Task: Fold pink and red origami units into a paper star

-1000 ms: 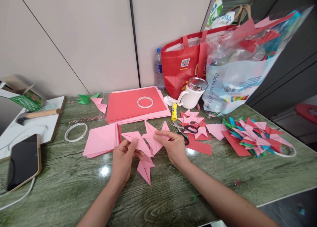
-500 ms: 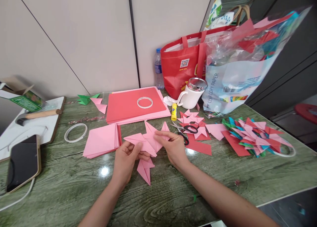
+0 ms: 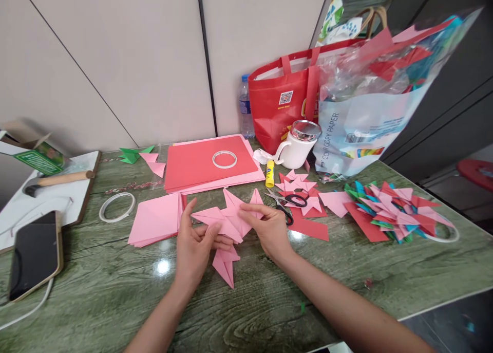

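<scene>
Between my two hands is a pink folded-paper piece (image 3: 228,220) with several pointed flaps. My left hand (image 3: 194,247) pinches its left side between thumb and lower fingers, the index finger raised away from the paper. On the right side, my right hand (image 3: 267,227) grips a flap between thumb and fingertips. Another pink folded piece (image 3: 225,265) lies on the table just below, partly covered by the held one. Left of my hands is a stack of pink paper squares (image 3: 154,219) with red ones beneath. Black-handled scissors (image 3: 287,206) rest right of my right hand.
Red and pink sheets (image 3: 204,163) carry a tape roll (image 3: 224,160). A glue stick (image 3: 270,174), white mug (image 3: 298,147) and red bag (image 3: 277,106) stand behind. Colourful folded pieces (image 3: 393,209) pile up on the right. At left are another tape roll (image 3: 116,207) and a phone (image 3: 34,255).
My left index finger has lifted off the paper and now points up. The folded piece and my right hand stay almost in place.
</scene>
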Demonstrator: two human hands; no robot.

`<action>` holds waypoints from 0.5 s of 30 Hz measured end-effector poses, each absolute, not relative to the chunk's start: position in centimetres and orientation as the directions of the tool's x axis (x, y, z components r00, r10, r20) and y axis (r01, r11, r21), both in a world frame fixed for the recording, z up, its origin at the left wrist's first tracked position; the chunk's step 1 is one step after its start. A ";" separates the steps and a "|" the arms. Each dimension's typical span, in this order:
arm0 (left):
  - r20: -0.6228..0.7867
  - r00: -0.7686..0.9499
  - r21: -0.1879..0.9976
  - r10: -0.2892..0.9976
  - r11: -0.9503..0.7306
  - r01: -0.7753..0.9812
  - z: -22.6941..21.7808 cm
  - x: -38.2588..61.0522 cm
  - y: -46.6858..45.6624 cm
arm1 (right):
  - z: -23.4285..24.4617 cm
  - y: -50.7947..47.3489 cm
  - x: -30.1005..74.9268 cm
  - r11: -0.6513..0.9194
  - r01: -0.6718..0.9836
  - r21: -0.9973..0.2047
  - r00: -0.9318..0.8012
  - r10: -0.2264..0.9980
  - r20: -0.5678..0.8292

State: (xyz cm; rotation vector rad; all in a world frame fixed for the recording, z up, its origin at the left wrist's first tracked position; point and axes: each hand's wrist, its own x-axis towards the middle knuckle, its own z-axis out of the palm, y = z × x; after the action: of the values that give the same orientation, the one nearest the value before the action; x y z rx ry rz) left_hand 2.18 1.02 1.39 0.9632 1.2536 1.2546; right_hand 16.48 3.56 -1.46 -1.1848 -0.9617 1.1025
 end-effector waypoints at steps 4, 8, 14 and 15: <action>-0.146 -0.068 0.983 0.987 0.138 -0.118 1.2 2.1 1.0 | -1.5 3.5 16.5 0.049 -0.123 -0.991 0.211 0.977 0.022; -0.158 -0.069 0.982 0.985 0.150 -0.112 1.1 2.2 0.9 | -1.4 3.5 16.4 0.056 -0.113 -0.992 0.214 0.976 0.031; -0.153 -0.071 0.985 0.986 0.146 -0.090 1.2 2.2 0.8 | -1.3 3.5 16.4 0.062 -0.076 -0.995 0.219 0.975 0.044; -0.155 -0.069 0.985 0.986 0.148 -0.088 1.2 2.2 0.9 | -1.3 3.5 16.4 0.068 -0.072 -0.995 0.224 0.973 0.050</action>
State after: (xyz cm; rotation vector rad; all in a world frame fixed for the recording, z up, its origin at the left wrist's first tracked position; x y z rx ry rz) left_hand 2.16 0.85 1.23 0.9995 1.2706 1.1885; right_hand 16.44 3.48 -1.27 -1.2062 -1.0154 1.0385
